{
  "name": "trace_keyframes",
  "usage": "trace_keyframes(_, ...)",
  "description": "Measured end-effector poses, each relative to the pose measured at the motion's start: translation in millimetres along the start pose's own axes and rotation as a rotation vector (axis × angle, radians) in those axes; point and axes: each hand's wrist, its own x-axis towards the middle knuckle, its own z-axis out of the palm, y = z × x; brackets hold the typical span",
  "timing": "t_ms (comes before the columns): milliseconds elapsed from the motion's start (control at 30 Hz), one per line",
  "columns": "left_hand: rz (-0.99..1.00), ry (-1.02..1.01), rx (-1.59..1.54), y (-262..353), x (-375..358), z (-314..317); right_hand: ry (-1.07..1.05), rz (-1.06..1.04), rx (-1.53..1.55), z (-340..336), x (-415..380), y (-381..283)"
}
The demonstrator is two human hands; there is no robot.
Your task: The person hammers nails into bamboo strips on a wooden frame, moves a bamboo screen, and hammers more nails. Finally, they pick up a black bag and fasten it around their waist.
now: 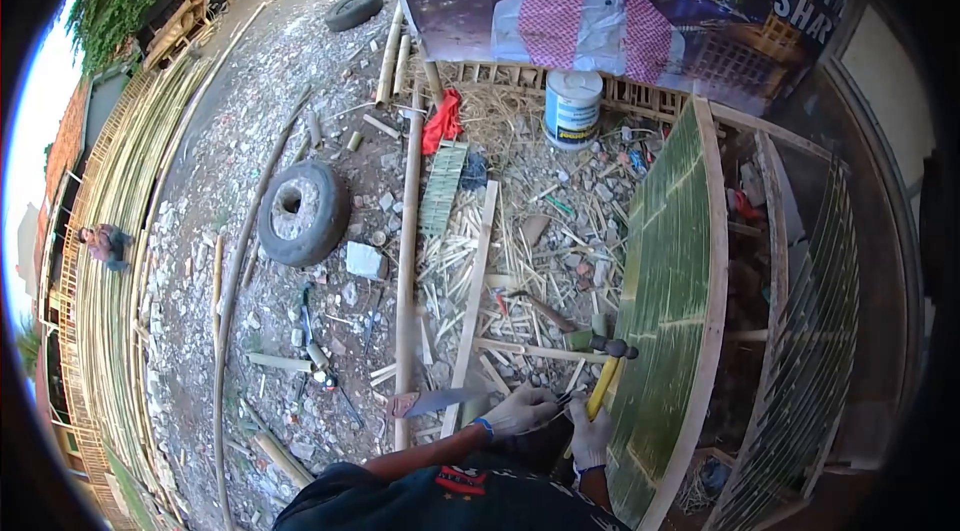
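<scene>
My right hand (591,434), in a white glove, grips a hammer (602,387) by its yellow handle; the dark head points up and away from me. My left hand (522,412), also gloved, is closed with its fingertips beside the right hand. Something small and dark shows at those fingertips, too small to name. To the right of my hands stands a green bamboo-slat panel (655,301) edged with a pale wooden frame (708,231). Left of my left hand lies a wide blade (445,400) with a wooden handle, across a bamboo pole (407,281) and a pale strip (474,301).
Bamboo offcuts (500,261) and rubble cover the ground ahead. A tyre (304,213) and a white block (366,261) lie to the left. A bucket (572,111) stands below a banner (600,11). A person (105,245) is by stacked bamboo poles (110,331) at far left.
</scene>
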Motion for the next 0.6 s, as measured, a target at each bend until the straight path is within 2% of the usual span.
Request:
trace_keyframes(33, 0.11, 0.052, 0.047, 3.4, 10.2, -6.6, -0.009, -0.023, 0.055, 14.2, 9.6, -26.0)
trace_keyframes(100, -0.039, -0.039, -0.077, 28.5, 28.7, -23.6, -0.015, -0.046, 0.038, 32.8, 22.8, -85.3)
trace_keyframes(133, -0.105, -0.083, -0.14, 46.1, 41.5, -34.5, -0.024, -0.035, 0.006, 34.1, 41.2, -85.3)
trace_keyframes(167, -0.141, -0.005, -0.187, 73.8, 46.3, -42.1, -0.035, -0.027, -0.025, 33.7, 63.9, -80.2)
trace_keyframes(267, -0.032, 0.054, -0.2, 93.5, 99.1, -74.4, -0.069, -0.016, -0.048, 41.7, 131.6, -103.4)
trace_keyframes(300, -0.017, 0.031, -0.148, 102.8, 120.9, -89.6, -0.083, -0.014, -0.047, 48.1, 155.2, -117.1)
trace_keyframes(333, -0.045, -0.001, -0.226, 122.5, 139.7, -106.5, -0.072, -0.034, -0.079, 53.0, 175.3, -143.5)
trace_keyframes(400, 0.139, 0.074, -0.156, 91.2, 218.6, -123.2, -0.048, -0.117, -0.13, 74.2, 233.0, -212.6)
trace_keyframes(467, -0.028, -0.004, -0.136, 175.0, 241.5, -157.5, -0.081, -0.123, -0.174, 75.5, 286.4, -244.3)
trace_keyframes(533, 0.036, -0.003, -0.156, 212.2, 270.8, -182.9, -0.082, -0.1, -0.207, 81.5, 318.5, -289.4)
trace_keyframes(600, 0.039, 0.055, -0.225, 232.0, 294.7, -201.0, -0.131, -0.129, -0.174, 83.1, 352.7, -301.4)
